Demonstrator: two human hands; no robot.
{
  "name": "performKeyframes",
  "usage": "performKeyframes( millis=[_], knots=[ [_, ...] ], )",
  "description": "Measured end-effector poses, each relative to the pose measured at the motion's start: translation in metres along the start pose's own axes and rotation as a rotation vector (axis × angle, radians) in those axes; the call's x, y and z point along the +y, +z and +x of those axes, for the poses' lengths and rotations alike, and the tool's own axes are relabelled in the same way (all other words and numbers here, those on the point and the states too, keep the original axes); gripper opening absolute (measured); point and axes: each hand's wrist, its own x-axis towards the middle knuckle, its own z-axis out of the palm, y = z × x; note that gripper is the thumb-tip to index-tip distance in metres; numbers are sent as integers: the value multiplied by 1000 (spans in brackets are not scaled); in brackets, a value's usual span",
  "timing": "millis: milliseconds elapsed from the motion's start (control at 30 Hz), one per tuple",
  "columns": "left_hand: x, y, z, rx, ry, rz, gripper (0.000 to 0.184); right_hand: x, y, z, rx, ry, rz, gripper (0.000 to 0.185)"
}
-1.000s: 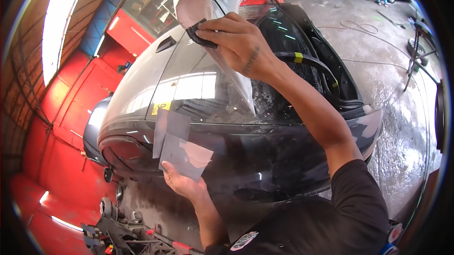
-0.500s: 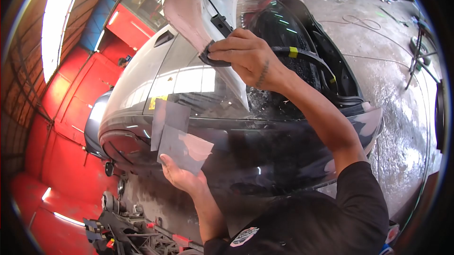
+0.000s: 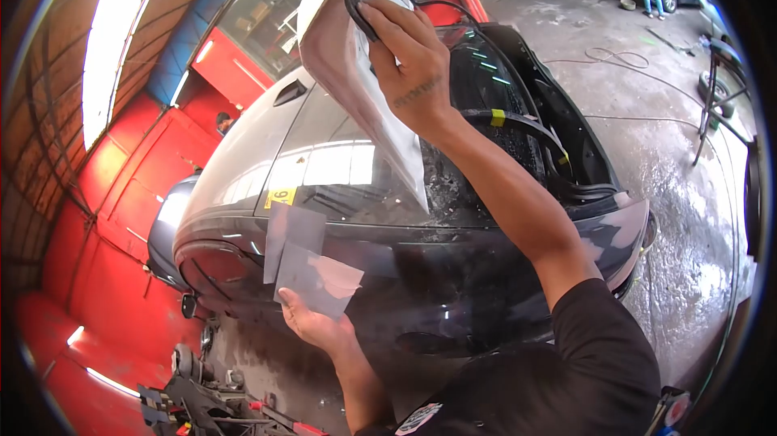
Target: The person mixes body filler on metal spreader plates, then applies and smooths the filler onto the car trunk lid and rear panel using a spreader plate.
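Hands, one bearing blurred lettering, hold pad, sheets.

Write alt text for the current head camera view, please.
Right hand holding a thin black curved pad at the edge of a pale, curved body panel, while the left hand holds flat grey rectangular sheets, one with a pinkish patch, near a glossy dark car; red workshop walls stand beyond.
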Motion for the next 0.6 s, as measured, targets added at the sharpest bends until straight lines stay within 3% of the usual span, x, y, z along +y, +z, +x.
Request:
performKeyframes(
  millis=[267, 600],
  knots=[
    [-3, -12, 16, -64, 32, -23, 52, -2, 29, -5, 72, -7, -7, 38],
    [-16, -16, 27, -125, -11, -59, 55, -16, 23, -10, -149, -98, 6, 38]
  ],
)
